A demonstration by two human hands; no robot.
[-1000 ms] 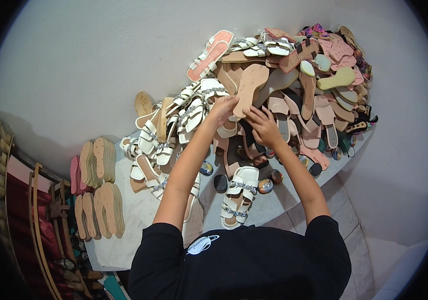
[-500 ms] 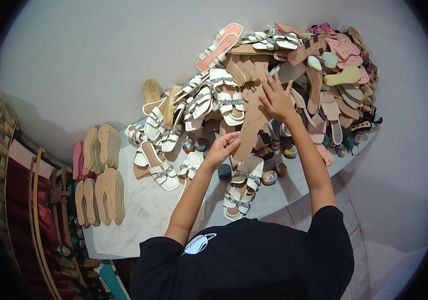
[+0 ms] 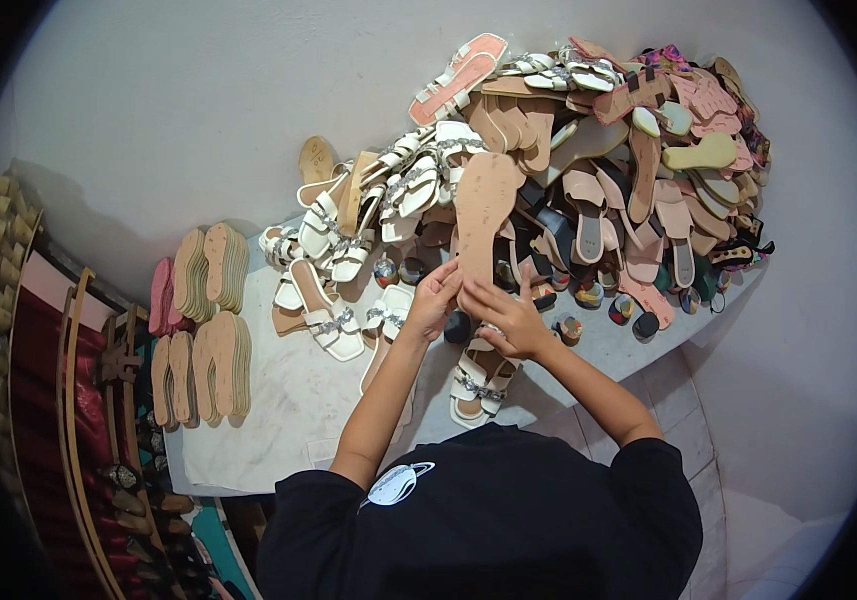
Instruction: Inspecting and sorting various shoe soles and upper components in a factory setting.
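Note:
A tan insole [image 3: 484, 205], wide end pointing away from me, is held up in front of the pile. My left hand [image 3: 436, 303] pinches its narrow end from the left side. My right hand [image 3: 511, 318] touches the same end, its fingers laid across it and its thumb spread apart. Whether more insoles lie beneath this one is hidden. Below the hands rests a pair of white sandals [image 3: 479, 385] with sparkling straps, partly covered by my right hand. Several more tan insoles [image 3: 509, 125] lean in the heap behind.
White strappy sandals [image 3: 324, 310] crowd the left of the heap; pink and tan slides [image 3: 674, 215] fill its right. Stacks of insoles [image 3: 221, 365] stand at the table's left end [image 3: 269, 430]. Small patterned round pieces [image 3: 569, 328] lie near the front edge. Walls [image 3: 249, 100] border the table.
My right hand has come down from the insole's far end to its near end. The insole has turned more upright and shifted left, uncovering slides behind it. The view has shifted slightly.

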